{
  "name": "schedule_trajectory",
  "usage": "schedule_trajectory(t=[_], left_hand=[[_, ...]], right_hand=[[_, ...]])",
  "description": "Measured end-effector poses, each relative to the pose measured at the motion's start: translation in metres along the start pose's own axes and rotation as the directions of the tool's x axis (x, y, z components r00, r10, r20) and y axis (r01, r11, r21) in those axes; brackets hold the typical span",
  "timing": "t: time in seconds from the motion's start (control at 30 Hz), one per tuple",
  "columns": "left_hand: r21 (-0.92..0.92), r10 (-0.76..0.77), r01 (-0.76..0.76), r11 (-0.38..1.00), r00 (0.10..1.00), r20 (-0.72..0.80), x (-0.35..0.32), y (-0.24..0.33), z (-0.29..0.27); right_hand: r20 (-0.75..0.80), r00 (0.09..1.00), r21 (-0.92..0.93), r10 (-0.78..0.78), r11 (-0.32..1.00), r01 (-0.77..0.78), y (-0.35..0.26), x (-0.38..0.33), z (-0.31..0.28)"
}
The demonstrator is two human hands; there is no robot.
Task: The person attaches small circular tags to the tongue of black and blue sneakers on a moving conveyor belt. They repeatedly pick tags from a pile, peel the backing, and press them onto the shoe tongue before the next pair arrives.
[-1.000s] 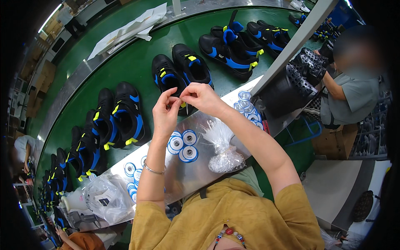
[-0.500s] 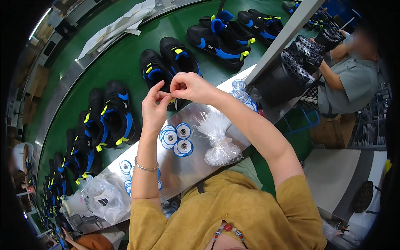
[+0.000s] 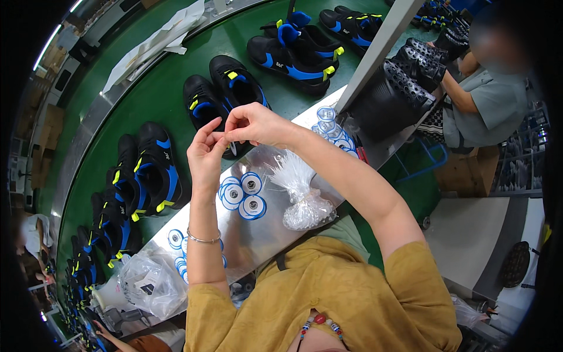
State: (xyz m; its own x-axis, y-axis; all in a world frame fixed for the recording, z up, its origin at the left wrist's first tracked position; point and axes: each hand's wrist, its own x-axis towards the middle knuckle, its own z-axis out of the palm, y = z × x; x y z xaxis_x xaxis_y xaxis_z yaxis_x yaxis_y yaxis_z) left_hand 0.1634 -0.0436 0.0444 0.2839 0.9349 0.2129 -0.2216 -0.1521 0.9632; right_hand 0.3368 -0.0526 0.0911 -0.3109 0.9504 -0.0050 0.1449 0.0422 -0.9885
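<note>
Your left hand [image 3: 206, 154] and right hand [image 3: 253, 124] pinch something tiny together (too small to tell) above the round blue-rimmed tags [image 3: 243, 193]

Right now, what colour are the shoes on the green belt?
The shoes are black with blue panels and yellow tabs, seen best in the head view, beside the green belt.
</note>
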Motion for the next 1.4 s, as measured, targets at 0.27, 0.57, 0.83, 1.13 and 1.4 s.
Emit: schedule_trajectory(t=[0.27,0.57,0.83,1.13,1.4], left_hand=[[0.296,0.154,-0.131,0.946,0.986,-0.057,-0.025,-0.005,-0.014],[0.792,0.586,-0.249,0.558,0.794,-0.164,-0.072,-0.012,0.018],[0.638,0.395,-0.501,0.585,0.863,0.315,-0.114,-0.045,0.081],[0.714,0.38,-0.506,0.484,0.857,0.349,-0.121,-0.058,0.094],[0.694,0.317,-0.506,0.512,0.862,0.395,-0.126,-0.042,0.09]], right_hand=[[-0.284,0.952,-0.525,-0.11,0.849,-0.058,0.022,-0.034,-0.042],[-0.365,0.914,-0.872,0.177,0.279,-0.402,0.052,-0.051,-0.014],[-0.382,0.923,-0.68,0.05,0.66,-0.318,0.061,-0.068,-0.03],[-0.411,0.887,-0.815,0.211,0.351,-0.461,0.061,-0.057,-0.012],[-0.459,0.875,-0.63,-0.152,0.75,-0.2,0.069,-0.082,-0.025]])
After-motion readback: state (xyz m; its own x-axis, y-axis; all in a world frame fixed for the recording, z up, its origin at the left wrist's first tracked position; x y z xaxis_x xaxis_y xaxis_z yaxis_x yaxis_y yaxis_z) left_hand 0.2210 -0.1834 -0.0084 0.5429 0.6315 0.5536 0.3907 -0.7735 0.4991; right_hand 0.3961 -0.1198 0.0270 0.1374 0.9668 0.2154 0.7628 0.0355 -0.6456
